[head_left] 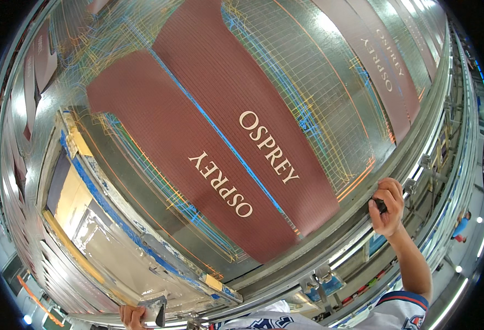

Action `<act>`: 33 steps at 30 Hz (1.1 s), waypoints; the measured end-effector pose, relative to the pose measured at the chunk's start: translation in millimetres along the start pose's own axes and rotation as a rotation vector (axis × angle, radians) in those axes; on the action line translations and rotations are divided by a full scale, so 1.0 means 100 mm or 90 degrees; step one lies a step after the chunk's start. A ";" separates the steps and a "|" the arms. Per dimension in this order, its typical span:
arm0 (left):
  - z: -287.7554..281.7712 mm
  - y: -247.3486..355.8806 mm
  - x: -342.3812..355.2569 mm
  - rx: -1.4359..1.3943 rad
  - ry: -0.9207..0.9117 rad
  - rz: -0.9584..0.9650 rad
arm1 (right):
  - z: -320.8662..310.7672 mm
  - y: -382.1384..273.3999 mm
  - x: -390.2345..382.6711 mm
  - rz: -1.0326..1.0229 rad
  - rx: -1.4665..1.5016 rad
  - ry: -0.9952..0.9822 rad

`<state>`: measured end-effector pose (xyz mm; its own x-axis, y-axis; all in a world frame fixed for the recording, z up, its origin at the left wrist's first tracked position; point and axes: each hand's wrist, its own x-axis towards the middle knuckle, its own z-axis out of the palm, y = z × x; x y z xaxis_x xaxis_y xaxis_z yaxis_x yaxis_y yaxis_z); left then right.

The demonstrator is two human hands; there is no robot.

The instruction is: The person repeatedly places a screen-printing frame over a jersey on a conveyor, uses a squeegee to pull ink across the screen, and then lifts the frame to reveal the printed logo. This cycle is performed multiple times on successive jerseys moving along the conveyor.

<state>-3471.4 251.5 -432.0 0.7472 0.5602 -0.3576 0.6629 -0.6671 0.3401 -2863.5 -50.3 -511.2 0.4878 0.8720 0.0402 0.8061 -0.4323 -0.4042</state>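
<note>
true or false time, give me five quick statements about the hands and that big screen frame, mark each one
1. The right hand grips a small dark knob at the metal frame rail. True.
2. The left hand is raised high over the red panels. False: it sits low at the bottom edge, holding a flat metal-bladed tool.
3. The mesh screen carries dark red panels with pale lettering. True.
4. A green stripe splits the two nearest red panels. False: the stripe is blue.
5. Both hands touch each other. False: they are far apart.
</note>
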 end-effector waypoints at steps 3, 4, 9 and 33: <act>-0.01 -0.07 -0.03 -0.011 -0.024 -0.008 | 0.01 0.01 -0.02 0.006 -0.001 -0.008; 0.00 -0.09 -0.04 -0.014 -0.025 -0.004 | 0.00 0.01 -0.03 0.011 -0.002 -0.011; -0.01 -0.13 -0.02 -0.020 -0.027 0.021 | -0.01 0.02 -0.04 0.015 -0.010 -0.024; 0.03 -0.01 -0.03 -0.007 -0.006 -0.017 | 0.05 -0.03 -0.01 0.059 -0.004 -0.018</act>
<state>-3474.1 248.9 -434.3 0.7290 0.5732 -0.3741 0.6829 -0.6467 0.3398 -2868.4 -48.9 -514.0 0.5502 0.8347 -0.0227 0.7607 -0.5123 -0.3987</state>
